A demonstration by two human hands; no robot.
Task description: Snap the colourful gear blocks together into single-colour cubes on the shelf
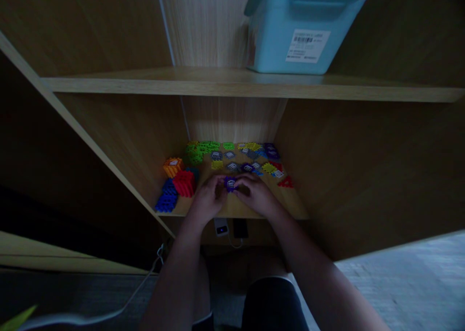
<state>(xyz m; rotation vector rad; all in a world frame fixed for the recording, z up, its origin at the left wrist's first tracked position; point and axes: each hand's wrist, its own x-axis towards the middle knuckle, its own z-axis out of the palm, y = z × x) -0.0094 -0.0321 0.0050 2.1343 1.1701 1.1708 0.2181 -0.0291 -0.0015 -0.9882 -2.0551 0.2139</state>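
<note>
Between my two hands, just above the front of the lower shelf, is a purple plastic building piece (230, 184) with notched edges and a pale lattice centre. My left hand (210, 195) pinches its left side, and my right hand (254, 191) pinches its right side. Left of my hands stand a red stack (184, 183), an orange stack (173, 167) and blue stacks (167, 203) of similar pieces. Behind them lie green pieces (198, 150). Past my fingertips are scattered grey pieces (229, 155), another purple piece (247, 168), yellow pieces (269, 167) and red triangles (286, 182).
A light blue bin (301, 36) with a label rests on the upper shelf (218, 82), above my hands. Wooden side walls enclose the lower shelf (232, 207). Below its edge are a white device with a small screen (221, 227), a black phone-like slab (240, 228) and a white cable (145, 278).
</note>
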